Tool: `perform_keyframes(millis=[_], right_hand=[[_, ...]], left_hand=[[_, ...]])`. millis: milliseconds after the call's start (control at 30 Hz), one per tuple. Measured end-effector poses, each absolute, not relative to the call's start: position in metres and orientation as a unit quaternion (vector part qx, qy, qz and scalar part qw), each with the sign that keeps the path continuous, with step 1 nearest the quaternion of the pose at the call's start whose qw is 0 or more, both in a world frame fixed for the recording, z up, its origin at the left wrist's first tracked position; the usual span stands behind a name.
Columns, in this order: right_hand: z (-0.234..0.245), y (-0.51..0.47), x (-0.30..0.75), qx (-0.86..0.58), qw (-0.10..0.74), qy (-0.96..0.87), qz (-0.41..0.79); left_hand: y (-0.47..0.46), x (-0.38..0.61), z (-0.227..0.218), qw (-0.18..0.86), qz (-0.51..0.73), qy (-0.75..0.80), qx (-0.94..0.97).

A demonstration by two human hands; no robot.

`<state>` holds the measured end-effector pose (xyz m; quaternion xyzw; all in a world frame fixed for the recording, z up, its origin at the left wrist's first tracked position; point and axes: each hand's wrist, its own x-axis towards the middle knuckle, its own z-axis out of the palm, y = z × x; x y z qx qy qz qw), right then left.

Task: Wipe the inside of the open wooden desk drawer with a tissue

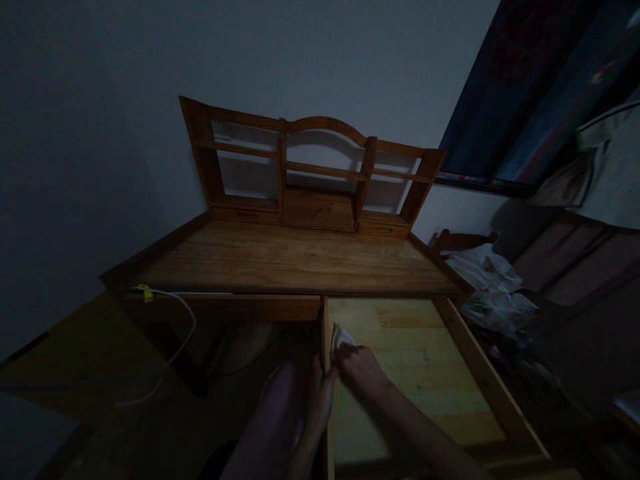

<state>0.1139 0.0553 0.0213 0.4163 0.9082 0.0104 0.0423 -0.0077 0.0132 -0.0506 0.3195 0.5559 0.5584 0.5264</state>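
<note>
A pulled-out wooden drawer (415, 347) with a pale bottom extends from the right half of the desk. My right hand (361, 365) is inside it, closed on a crumpled white cloth (342, 337) pressed to the inner face of the left wall. Whether it is fabric or paper I cannot tell. My left hand (323, 397) grips the top edge of that same wall, thumb on the inner side and fingers outside, just nearer to me than the cloth.
Behind the drawer lies the wooden desk top (300, 257) with a shelf unit (323, 173) along its back. A white cable (189, 320) with a yellow tag hangs over the left front edge. Plastic bags (493, 277) sit on a chair at the right.
</note>
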Motion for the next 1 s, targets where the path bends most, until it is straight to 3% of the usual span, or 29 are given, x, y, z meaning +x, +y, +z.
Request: perform_keyframes(millis=[467, 1000], right_hand=[[0.003, 0.075, 0.173, 0.514, 0.034, 0.855, 0.058], [0.009, 0.145, 0.289, 0.654, 0.05, 0.747, 0.107]], left_hand=[[0.009, -0.009, -0.044, 0.571, 0.541, 0.533, 0.312], [0.001, -0.012, -0.018, 0.536, 0.529, 0.586, 0.298]])
